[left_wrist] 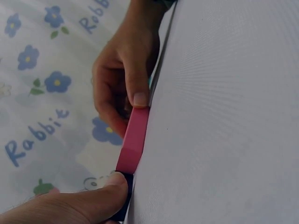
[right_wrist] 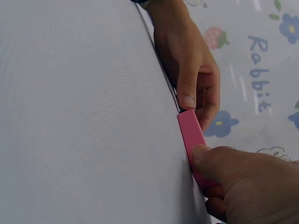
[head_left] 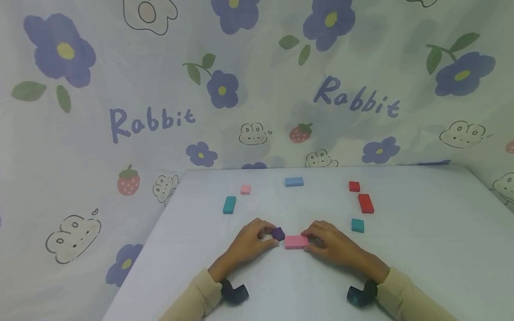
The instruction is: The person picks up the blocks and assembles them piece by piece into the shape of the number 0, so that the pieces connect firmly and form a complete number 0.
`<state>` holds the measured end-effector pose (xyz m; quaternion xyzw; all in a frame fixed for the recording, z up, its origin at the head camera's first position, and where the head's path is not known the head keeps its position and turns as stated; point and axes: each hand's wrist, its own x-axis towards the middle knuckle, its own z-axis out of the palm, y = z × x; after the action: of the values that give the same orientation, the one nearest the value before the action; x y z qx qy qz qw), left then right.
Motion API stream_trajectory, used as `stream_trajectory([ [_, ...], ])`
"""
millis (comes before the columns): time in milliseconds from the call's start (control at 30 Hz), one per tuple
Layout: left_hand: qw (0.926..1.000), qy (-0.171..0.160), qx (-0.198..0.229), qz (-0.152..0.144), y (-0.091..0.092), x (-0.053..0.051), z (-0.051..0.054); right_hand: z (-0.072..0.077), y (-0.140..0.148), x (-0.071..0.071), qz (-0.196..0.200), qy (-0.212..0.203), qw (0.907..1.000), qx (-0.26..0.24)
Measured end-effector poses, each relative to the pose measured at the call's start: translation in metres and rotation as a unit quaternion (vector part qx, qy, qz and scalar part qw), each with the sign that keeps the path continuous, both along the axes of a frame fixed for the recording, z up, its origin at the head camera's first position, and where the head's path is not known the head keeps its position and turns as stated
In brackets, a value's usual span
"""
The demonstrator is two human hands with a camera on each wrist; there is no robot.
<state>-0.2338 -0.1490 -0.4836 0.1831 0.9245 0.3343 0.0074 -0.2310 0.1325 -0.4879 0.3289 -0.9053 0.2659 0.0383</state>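
In the head view my left hand (head_left: 249, 241) pinches a small dark purple block (head_left: 278, 234) between thumb and fingers. Just right of it, my right hand (head_left: 333, 243) grips the right end of a longer pink block (head_left: 295, 242). The two blocks sit side by side near the middle of the white table, their near ends very close or touching. In the left wrist view the pink block (left_wrist: 134, 137) meets the dark block (left_wrist: 123, 198) end on. From the right wrist, the pink block (right_wrist: 191, 133) hides most of the dark one.
Beyond the hands lie a teal oblong block (head_left: 229, 204), a small pink block (head_left: 246, 189) and a blue block (head_left: 294, 182). Toward the right are a small red block (head_left: 354, 186), a longer red block (head_left: 365, 203) and a teal block (head_left: 358, 225). A printed curtain (head_left: 253, 73) hangs behind the table.
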Motion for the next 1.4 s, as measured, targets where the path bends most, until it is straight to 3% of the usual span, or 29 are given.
stream_trajectory([
  [533,0.9999,0.011,0.0,0.002,-0.001,0.0,-0.001,-0.001,-0.001,0.002,0.007,0.006,0.9999,-0.006],
  [800,1.0,-0.003,0.006,0.007,0.0,0.001,0.001,0.006,0.003,0.004,-0.01,-0.041,0.999,-0.012],
  [967,0.9999,0.005,0.011,0.004,0.0,0.001,-0.001,0.022,0.015,0.001,-0.051,-0.088,0.9947,-0.017],
  [1133,0.9999,0.006,0.013,0.002,-0.001,0.0,-0.003,0.043,0.044,-0.011,-0.077,-0.083,0.9932,-0.027],
  [1400,1.0,0.005,0.003,0.005,-0.001,-0.002,-0.003,0.074,0.096,-0.025,-0.077,-0.099,0.9921,-0.007],
])
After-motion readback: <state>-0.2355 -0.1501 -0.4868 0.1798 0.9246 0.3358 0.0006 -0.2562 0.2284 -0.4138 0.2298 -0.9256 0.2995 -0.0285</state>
